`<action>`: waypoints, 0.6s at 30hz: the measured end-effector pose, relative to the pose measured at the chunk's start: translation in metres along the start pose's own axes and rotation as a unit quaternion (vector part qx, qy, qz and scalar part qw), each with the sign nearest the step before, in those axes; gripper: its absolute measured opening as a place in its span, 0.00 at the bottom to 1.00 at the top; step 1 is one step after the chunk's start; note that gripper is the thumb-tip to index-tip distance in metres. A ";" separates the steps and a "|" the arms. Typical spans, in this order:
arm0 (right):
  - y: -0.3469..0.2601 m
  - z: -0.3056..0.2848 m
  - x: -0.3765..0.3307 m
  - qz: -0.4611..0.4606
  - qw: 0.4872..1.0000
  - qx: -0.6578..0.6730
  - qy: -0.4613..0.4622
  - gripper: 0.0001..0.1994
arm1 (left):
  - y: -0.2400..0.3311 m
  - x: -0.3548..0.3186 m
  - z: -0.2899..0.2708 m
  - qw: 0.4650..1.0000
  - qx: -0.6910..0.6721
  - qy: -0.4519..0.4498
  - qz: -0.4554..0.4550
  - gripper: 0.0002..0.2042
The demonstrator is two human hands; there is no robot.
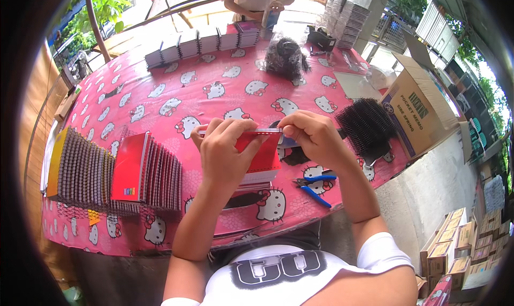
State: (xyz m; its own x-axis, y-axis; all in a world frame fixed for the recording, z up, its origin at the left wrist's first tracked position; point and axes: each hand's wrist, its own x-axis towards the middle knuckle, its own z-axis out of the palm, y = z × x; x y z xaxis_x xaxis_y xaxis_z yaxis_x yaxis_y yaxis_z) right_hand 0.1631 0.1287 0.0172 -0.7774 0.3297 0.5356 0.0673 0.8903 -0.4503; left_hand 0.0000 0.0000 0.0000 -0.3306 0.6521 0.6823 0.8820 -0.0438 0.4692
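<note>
A red notebook [263, 155] is tilted up in front of me over the table, its edge with a row of holes uppermost. My left hand [227, 145] is closed round its left part, fingers over the top edge and thumb on the cover. At the right end of that edge, my right hand [312, 132] pinches with thumb and forefinger; whether a coil end is between them is too small to make out. More notebook pages [259, 177] lie below. Wire cutters [316, 191] with blue handles rest on the table near my right forearm, jaws apart.
Left stand spiral-bound notebooks with red [128, 169] and yellow [57, 158] covers. Right lie black coils [367, 126] beside an open carton [423, 110]. Farther back are a plastic bag of black coils [284, 59], notebook stacks [199, 44] and a person [257, 0] holding a notebook.
</note>
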 end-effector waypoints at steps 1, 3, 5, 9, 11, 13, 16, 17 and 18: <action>-0.009 -0.002 0.002 0.020 1.000 -0.003 0.008 0.12 | 0.001 0.000 -0.001 1.000 -0.004 -0.003 -0.002 0.11; -0.011 0.000 0.003 0.031 0.999 -0.002 0.014 0.09 | 0.002 0.000 0.000 1.000 -0.012 -0.004 -0.002 0.10; -0.007 0.003 0.002 0.012 1.000 0.005 0.009 0.08 | 0.002 -0.002 0.002 1.000 -0.021 -0.003 0.003 0.10; -0.023 0.006 0.009 0.018 0.997 -0.056 0.040 0.07 | 0.001 -0.002 0.000 1.000 -0.020 -0.004 -0.006 0.10; -0.021 0.001 0.009 0.010 0.997 -0.080 -0.022 0.07 | 0.000 -0.002 -0.001 1.000 -0.024 -0.013 -0.008 0.09; 0.009 -0.016 0.014 0.019 0.999 0.015 0.021 0.09 | -0.001 -0.002 0.000 0.999 -0.054 -0.004 -0.003 0.09; 0.064 -0.045 0.005 0.175 0.978 -0.098 -0.054 0.17 | 0.001 -0.002 -0.002 0.998 -0.063 -0.015 0.012 0.11; 0.095 -0.038 -0.010 0.197 0.955 -0.183 -0.123 0.19 | 0.005 0.000 -0.003 0.998 -0.063 -0.019 0.023 0.12; 0.105 -0.023 -0.019 0.221 0.937 -0.182 -0.202 0.21 | 0.005 0.001 -0.003 0.998 -0.064 -0.021 0.017 0.13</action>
State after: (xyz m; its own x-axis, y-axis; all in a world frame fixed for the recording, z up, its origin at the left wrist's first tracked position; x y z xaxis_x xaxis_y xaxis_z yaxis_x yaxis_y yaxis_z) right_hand 0.1995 0.2234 -0.0235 -0.7921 0.6103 0.0072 0.5892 0.7678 -0.2518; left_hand 0.0026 -0.0022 0.0046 -0.2838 0.6797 0.6764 0.8417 -0.1613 0.5153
